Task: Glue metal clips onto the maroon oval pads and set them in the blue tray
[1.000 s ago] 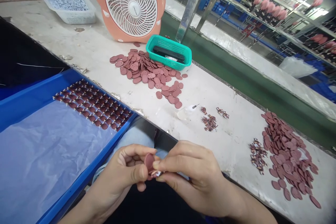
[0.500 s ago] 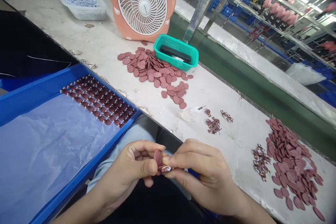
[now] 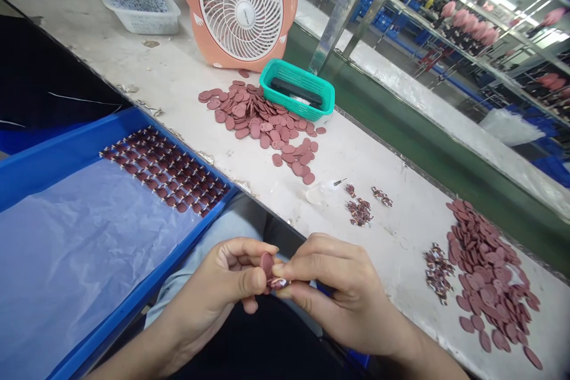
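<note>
Over my lap, my left hand [image 3: 236,278] pinches a reddish-brown oval disc [image 3: 266,264] between thumb and fingers. My right hand [image 3: 332,285] meets it from the other side, thumb and forefinger closed on a small brown-and-white part [image 3: 279,283] against the disc's lower edge. Fingertips hide how the two pieces join. Beyond my hands on the bench lie small clusters of similar brown-and-white parts [image 3: 359,212]. To the left, a blue tray [image 3: 84,126] lined with pale sheet holds rows of assembled disc pieces [image 3: 169,169].
Loose discs [image 3: 262,119] are heaped beside a green basket [image 3: 297,88] containing a black object. Another disc heap [image 3: 490,279] and more small parts [image 3: 439,273] lie at right. An orange fan [image 3: 244,15] stands at the back, near a white basket [image 3: 140,3] of small pieces.
Both hands keep their grip on the disc and small part, with barely any shift. The view has turned slightly. A blurred arm-like shape now appears behind the white basket.
</note>
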### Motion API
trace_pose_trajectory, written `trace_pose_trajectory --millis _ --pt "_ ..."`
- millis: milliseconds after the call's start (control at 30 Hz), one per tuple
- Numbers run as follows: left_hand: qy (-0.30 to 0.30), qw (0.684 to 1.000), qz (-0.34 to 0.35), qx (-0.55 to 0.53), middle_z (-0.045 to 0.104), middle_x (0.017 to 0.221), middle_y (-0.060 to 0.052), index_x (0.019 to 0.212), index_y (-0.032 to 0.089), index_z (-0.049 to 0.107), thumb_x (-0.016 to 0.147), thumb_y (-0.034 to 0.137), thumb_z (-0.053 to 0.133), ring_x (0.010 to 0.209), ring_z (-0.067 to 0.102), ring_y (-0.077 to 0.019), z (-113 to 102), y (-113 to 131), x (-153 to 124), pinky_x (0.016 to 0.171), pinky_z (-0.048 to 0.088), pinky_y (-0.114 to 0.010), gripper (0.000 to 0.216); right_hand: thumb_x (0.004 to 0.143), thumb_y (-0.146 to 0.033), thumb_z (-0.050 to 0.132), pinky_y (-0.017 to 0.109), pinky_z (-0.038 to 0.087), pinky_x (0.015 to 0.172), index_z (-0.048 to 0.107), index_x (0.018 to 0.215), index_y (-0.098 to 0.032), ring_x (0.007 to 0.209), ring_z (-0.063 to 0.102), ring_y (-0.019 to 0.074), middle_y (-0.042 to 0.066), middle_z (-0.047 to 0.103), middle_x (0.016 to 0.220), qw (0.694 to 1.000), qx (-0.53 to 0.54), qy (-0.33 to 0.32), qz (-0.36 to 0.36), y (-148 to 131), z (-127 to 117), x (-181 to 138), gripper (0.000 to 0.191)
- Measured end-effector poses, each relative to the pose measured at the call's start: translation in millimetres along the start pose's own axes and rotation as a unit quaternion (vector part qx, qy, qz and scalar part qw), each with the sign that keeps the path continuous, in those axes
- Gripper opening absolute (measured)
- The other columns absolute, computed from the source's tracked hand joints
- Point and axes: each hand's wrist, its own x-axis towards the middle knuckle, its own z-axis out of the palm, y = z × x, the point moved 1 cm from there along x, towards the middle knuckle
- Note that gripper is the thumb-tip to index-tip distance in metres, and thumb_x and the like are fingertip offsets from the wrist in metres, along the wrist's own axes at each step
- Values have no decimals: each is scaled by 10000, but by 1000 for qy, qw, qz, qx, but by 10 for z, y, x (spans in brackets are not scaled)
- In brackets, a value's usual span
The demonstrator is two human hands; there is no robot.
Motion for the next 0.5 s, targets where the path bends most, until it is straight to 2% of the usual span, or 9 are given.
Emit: trace_pose_trajectory --millis 400,500 --pt "9 1000 -6 -2 677 629 -11 761 225 820 508 390 971 558 583 -116 -6 19 10 408 416 -143 337 918 -172 687 228 565 662 710 1037 -194 707 674 123 38 736 829 1000 0 -4 1 14 1 33 124" --pt "-7 1000 -12 -11 677 633 -10 775 226 821 525 392 964 548 584 -111 -52 -1 42 391 426 -134 332 905 -174 699 245 566 703 705 1072 -207 750 676 134 44 731 866 1000 -3 -19 10 27 1 46 170"
